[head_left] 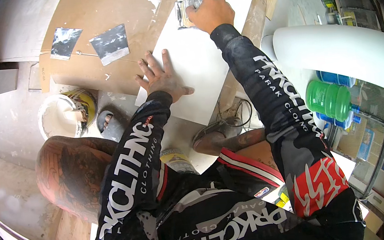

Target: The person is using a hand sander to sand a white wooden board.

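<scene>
Flat brown cardboard [112, 6] lies under a long white board [194, 63]. On it, the right grip [214, 12] holds a grey, boxy tool [182, 15], poking out left; the left grip [162, 81] lies flat, fingers apart.

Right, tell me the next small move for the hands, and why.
I'd probably slide the boxy tool rightward across the white panel: the right hand grips it close to the panel's left edge, with bare surface to its right, while the left hand lies spread on the nearer part, out of that path.
</scene>
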`<state>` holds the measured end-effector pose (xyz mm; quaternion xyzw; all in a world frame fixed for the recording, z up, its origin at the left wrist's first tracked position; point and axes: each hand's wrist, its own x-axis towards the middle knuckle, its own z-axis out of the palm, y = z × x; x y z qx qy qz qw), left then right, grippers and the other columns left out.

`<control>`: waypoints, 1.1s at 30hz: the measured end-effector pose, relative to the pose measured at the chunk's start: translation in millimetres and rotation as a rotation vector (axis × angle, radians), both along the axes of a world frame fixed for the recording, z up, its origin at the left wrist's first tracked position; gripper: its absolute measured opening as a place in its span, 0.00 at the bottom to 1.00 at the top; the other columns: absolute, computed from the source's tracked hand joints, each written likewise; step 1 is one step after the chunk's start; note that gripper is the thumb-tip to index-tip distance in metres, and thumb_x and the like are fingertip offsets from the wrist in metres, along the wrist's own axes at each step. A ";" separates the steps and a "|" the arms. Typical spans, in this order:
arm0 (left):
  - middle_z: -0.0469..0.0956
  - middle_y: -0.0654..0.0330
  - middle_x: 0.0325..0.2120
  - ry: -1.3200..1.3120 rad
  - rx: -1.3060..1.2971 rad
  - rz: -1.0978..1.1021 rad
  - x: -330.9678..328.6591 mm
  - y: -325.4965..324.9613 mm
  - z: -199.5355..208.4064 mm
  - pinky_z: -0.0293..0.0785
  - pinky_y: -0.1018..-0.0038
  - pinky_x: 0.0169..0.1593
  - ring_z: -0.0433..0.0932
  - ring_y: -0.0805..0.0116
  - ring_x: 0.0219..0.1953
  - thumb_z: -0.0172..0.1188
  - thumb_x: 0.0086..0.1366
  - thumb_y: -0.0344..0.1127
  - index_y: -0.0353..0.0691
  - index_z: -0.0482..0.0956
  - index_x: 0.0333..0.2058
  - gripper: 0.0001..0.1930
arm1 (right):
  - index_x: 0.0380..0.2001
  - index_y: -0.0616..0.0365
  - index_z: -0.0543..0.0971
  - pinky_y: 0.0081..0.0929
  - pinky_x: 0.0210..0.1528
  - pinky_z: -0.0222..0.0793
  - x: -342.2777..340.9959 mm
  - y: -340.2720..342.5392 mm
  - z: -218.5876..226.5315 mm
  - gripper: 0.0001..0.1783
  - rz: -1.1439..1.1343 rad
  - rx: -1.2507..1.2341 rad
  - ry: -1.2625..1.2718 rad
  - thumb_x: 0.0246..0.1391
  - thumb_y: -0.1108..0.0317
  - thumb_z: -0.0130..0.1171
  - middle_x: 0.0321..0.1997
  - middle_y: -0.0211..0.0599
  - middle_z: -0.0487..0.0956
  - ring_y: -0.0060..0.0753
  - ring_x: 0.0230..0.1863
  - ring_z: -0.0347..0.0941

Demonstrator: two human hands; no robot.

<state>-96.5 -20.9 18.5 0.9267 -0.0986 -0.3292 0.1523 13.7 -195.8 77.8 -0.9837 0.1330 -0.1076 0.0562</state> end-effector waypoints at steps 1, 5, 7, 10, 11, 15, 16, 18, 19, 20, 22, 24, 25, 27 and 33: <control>0.25 0.32 0.75 0.002 0.001 0.001 0.3 0.0 0.7 0.38 0.22 0.68 0.27 0.25 0.76 0.78 0.40 0.72 0.50 0.29 0.77 0.79 | 0.63 0.33 0.76 0.50 0.51 0.78 -2.4 2.8 0.2 0.34 0.026 0.004 -0.005 0.49 0.50 0.67 0.58 0.53 0.72 0.60 0.46 0.81; 0.25 0.32 0.75 0.011 0.006 0.005 1.6 -0.8 2.8 0.38 0.23 0.68 0.27 0.24 0.76 0.78 0.40 0.71 0.50 0.30 0.77 0.79 | 0.63 0.33 0.76 0.51 0.50 0.78 -23.2 21.8 -1.2 0.34 0.100 0.031 0.010 0.49 0.50 0.67 0.58 0.52 0.72 0.60 0.46 0.81; 0.25 0.32 0.75 0.017 0.010 0.001 1.4 -0.2 3.3 0.38 0.24 0.69 0.28 0.24 0.76 0.78 0.40 0.71 0.50 0.29 0.77 0.79 | 0.62 0.34 0.76 0.51 0.50 0.78 -26.8 30.3 -2.1 0.34 0.115 0.041 0.022 0.49 0.50 0.67 0.58 0.51 0.71 0.60 0.45 0.81; 0.25 0.32 0.75 0.015 0.011 -0.003 0.9 -0.3 3.7 0.38 0.25 0.69 0.28 0.24 0.76 0.77 0.40 0.72 0.51 0.29 0.77 0.79 | 0.63 0.33 0.75 0.52 0.50 0.78 -13.1 36.6 -0.6 0.35 0.134 0.061 -0.011 0.49 0.50 0.67 0.58 0.51 0.72 0.61 0.46 0.81; 0.25 0.32 0.75 0.011 0.015 -0.006 0.9 -0.2 4.1 0.38 0.25 0.69 0.28 0.24 0.76 0.77 0.40 0.73 0.51 0.29 0.77 0.79 | 0.63 0.33 0.75 0.52 0.50 0.78 -3.8 36.5 0.9 0.35 0.126 0.048 -0.017 0.49 0.50 0.67 0.58 0.51 0.72 0.62 0.46 0.81; 0.25 0.32 0.75 0.014 0.034 -0.009 0.7 -1.0 5.6 0.38 0.25 0.69 0.28 0.24 0.76 0.76 0.40 0.74 0.50 0.28 0.77 0.79 | 0.65 0.42 0.73 0.52 0.56 0.75 40.3 25.3 13.6 0.37 0.046 0.104 0.046 0.50 0.51 0.66 0.59 0.57 0.74 0.64 0.53 0.78; 0.25 0.32 0.75 0.020 0.032 -0.009 0.9 -1.2 5.8 0.37 0.25 0.69 0.28 0.25 0.76 0.76 0.40 0.74 0.49 0.28 0.77 0.79 | 0.65 0.47 0.73 0.52 0.59 0.74 50.3 19.7 16.5 0.38 0.018 0.150 0.088 0.50 0.51 0.66 0.60 0.59 0.75 0.64 0.56 0.76; 0.25 0.32 0.75 0.021 0.034 -0.010 1.2 -1.1 5.8 0.37 0.25 0.69 0.28 0.25 0.76 0.76 0.41 0.74 0.49 0.28 0.77 0.79 | 0.65 0.46 0.73 0.52 0.57 0.75 72.1 7.1 17.3 0.37 -0.012 0.122 0.076 0.53 0.49 0.63 0.59 0.57 0.75 0.62 0.54 0.78; 0.25 0.32 0.75 0.027 0.031 -0.008 1.2 -1.1 5.8 0.38 0.25 0.69 0.28 0.25 0.76 0.76 0.40 0.74 0.49 0.28 0.77 0.79 | 0.65 0.46 0.73 0.50 0.57 0.75 81.8 -1.6 15.0 0.36 0.000 0.118 0.063 0.53 0.49 0.63 0.59 0.56 0.76 0.61 0.55 0.78; 0.26 0.31 0.75 0.024 0.028 -0.007 1.2 -1.2 5.8 0.38 0.25 0.69 0.28 0.25 0.76 0.76 0.40 0.74 0.49 0.28 0.77 0.79 | 0.64 0.46 0.74 0.49 0.58 0.75 92.8 -10.4 12.7 0.36 0.011 0.113 0.048 0.53 0.49 0.62 0.60 0.55 0.78 0.59 0.56 0.77; 0.26 0.31 0.75 0.017 0.025 -0.008 1.4 -0.8 5.7 0.38 0.25 0.69 0.28 0.24 0.76 0.76 0.40 0.73 0.49 0.29 0.77 0.79 | 0.63 0.47 0.75 0.47 0.59 0.75 111.6 -23.6 8.0 0.35 -0.018 0.026 -0.015 0.52 0.49 0.62 0.59 0.54 0.80 0.57 0.58 0.77; 0.26 0.31 0.75 0.021 0.027 -0.012 1.8 -1.2 5.8 0.38 0.25 0.69 0.28 0.24 0.76 0.76 0.40 0.73 0.49 0.29 0.77 0.79 | 0.63 0.47 0.75 0.49 0.59 0.75 118.1 -32.4 3.7 0.35 0.005 -0.065 0.061 0.52 0.49 0.63 0.59 0.55 0.79 0.59 0.56 0.78; 0.27 0.31 0.75 0.020 0.027 -0.009 2.1 -1.7 5.9 0.38 0.24 0.68 0.29 0.24 0.76 0.76 0.40 0.73 0.48 0.29 0.77 0.79 | 0.62 0.47 0.75 0.50 0.59 0.75 119.2 -33.3 3.2 0.35 0.126 -0.226 0.102 0.51 0.49 0.63 0.59 0.55 0.79 0.60 0.55 0.78; 0.27 0.30 0.75 0.024 0.027 -0.006 1.7 -2.6 6.3 0.39 0.24 0.68 0.29 0.23 0.76 0.76 0.40 0.73 0.48 0.29 0.77 0.79 | 0.62 0.46 0.75 0.53 0.56 0.76 107.0 -37.5 6.6 0.35 -0.068 0.156 0.140 0.51 0.50 0.64 0.59 0.59 0.78 0.60 0.55 0.79; 0.27 0.31 0.75 0.016 0.044 -0.006 0.5 -4.5 7.0 0.39 0.23 0.67 0.28 0.24 0.76 0.78 0.40 0.72 0.47 0.27 0.77 0.80 | 0.65 0.31 0.74 0.54 0.51 0.78 27.4 -8.9 5.2 0.35 0.108 0.022 -0.003 0.50 0.50 0.66 0.58 0.53 0.72 0.63 0.47 0.80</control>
